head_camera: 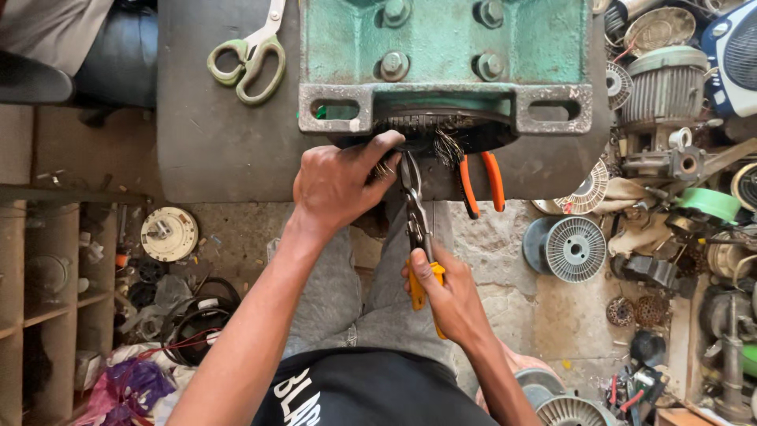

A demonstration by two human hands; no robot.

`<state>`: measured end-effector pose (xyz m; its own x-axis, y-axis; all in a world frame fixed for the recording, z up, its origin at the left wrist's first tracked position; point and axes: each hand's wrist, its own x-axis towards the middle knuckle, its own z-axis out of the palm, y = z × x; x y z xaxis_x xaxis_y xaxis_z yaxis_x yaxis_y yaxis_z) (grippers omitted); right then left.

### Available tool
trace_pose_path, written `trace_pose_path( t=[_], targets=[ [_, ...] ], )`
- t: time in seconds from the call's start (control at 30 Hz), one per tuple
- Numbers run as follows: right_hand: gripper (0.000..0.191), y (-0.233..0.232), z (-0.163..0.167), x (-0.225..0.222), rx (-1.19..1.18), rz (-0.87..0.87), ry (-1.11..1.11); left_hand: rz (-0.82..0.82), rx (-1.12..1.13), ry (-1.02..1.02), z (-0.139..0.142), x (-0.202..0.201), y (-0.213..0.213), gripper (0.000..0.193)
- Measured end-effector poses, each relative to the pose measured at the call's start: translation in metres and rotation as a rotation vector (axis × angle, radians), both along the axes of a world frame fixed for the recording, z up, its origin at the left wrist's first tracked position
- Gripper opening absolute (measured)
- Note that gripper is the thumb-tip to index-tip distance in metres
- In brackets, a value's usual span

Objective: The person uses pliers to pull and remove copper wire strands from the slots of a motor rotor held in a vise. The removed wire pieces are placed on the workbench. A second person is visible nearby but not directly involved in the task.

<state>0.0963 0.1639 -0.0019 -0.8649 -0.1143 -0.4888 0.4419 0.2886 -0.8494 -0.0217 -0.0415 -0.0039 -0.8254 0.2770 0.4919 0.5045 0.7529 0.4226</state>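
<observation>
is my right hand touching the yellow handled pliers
Touching. The head view shows the right hand wrapped around the yellow handles of the pliers, fingers closed over them with no gap.

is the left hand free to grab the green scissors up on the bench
Probably not at once: the left hand is pressed on the wire bundle. The green scissors lie uncovered on the bench.

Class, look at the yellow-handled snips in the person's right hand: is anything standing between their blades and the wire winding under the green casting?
Nothing visible does. The right hand holds the yellow-handled snips, whose tips already reach the wire winding. The left hand grips the winding just beside the blades, and the orange-handled pliers hang off to the other side, clear of them.
</observation>
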Motion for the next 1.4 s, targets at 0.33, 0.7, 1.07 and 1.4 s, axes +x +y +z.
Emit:
trace_pose_path(
  t=[0.33,0.7,1.07,1.4],
  targets=[
    [0.064,0.008,0.037,-0.011,-0.217,-0.054,-0.387,-0.005,-0.009,-0.013,0.002,-0.001,0.000,0.034],
    [0.054,-0.037,0.018,0.001,0.327,-0.117,0.035,-0.014,-0.017,-0.001,-0.004,-0.001,0.001,0.041],
    [0.044,-0.053,-0.040,-0.023,0.310,-0.190,0.510,0.003,0.009,0.022,0.008,-0.007,0.001,0.034],
    [0.040,-0.047,-0.057,-0.025,0.237,-0.161,0.501,0.009,0.096,0.001,0.009,-0.007,0.002,0.023]
  ],
)
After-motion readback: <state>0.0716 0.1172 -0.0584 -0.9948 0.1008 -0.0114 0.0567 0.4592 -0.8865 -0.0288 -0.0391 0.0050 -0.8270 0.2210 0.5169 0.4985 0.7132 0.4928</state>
